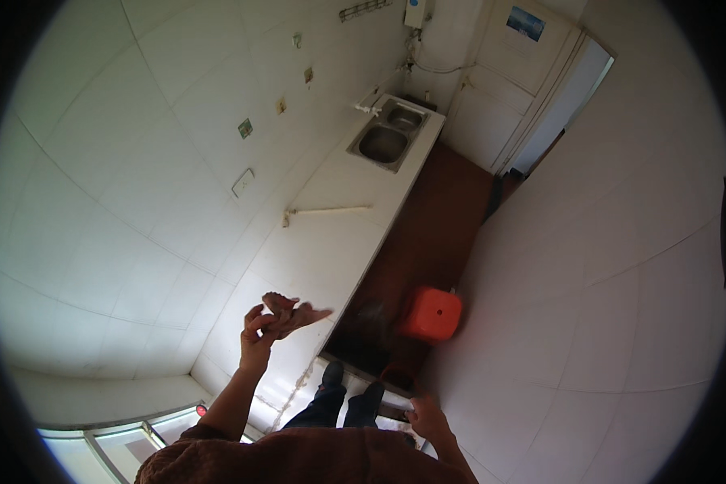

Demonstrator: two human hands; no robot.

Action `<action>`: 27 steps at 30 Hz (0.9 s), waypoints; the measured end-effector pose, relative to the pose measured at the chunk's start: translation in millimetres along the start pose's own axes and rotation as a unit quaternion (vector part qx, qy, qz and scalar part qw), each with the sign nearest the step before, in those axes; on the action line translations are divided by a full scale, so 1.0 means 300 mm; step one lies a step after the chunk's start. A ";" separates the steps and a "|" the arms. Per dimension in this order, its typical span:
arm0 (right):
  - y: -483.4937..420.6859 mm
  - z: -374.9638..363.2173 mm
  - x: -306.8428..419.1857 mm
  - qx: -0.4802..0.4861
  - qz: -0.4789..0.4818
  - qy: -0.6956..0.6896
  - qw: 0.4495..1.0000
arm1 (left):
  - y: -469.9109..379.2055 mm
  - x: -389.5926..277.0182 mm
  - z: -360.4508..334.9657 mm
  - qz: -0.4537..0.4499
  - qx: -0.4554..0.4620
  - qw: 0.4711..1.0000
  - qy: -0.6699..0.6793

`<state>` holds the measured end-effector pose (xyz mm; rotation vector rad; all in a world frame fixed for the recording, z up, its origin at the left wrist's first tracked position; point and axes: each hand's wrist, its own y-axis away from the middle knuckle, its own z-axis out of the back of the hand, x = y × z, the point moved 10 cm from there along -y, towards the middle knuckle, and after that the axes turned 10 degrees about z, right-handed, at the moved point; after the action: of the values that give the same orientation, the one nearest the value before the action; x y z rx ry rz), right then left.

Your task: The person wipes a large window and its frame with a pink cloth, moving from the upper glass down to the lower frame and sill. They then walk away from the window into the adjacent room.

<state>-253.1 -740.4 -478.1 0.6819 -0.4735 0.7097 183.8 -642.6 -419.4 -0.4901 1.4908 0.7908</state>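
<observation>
A crumpled reddish-brown cloth [299,317] is pinched in the fingers of my left hand [257,339]. That hand is raised over the near end of the white countertop [330,248]. My right hand [428,418] hangs low beside the right wall, its fingers curled; whether anything is in them is unclear. Just beyond it, the rim of a red round container [399,370] shows dimly near the floor. My dark shoes [333,374] are side by side on a pale surface close to the counter's end.
An orange plastic stool [432,314] stands on the dark red floor [420,212]. A double steel sink [384,144] is set in the far counter. A pale pipe [330,210] lies along the countertop. Beyond is a door [502,91]; a window [124,444] is at lower left.
</observation>
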 end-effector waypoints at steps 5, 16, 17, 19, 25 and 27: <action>0.009 0.016 -0.027 -0.021 -0.003 -0.023 1.000 | -0.031 -0.149 -0.006 -0.107 -0.029 0.984 -0.140; 0.055 0.046 -0.015 -0.088 0.042 -0.008 0.995 | -0.115 -0.304 -0.032 0.023 0.100 0.944 0.315; 0.060 0.042 -0.024 -0.084 0.034 -0.007 0.996 | -0.125 -0.275 -0.035 0.041 0.105 0.938 0.329; 0.069 0.041 -0.032 -0.079 0.034 -0.005 0.996 | -0.127 -0.192 -0.048 0.098 0.116 0.924 0.351; 0.104 0.026 -0.074 -0.024 -0.021 -0.019 0.999 | -0.102 -0.152 -0.089 0.110 0.194 0.899 0.376; 0.116 0.039 -0.070 -0.038 -0.023 -0.019 0.999 | -0.122 -0.146 -0.052 0.132 0.123 0.910 0.374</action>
<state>-294.1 -738.1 -468.8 0.6348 -0.5156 0.6332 203.6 -685.6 -383.7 -0.4217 2.3794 0.6292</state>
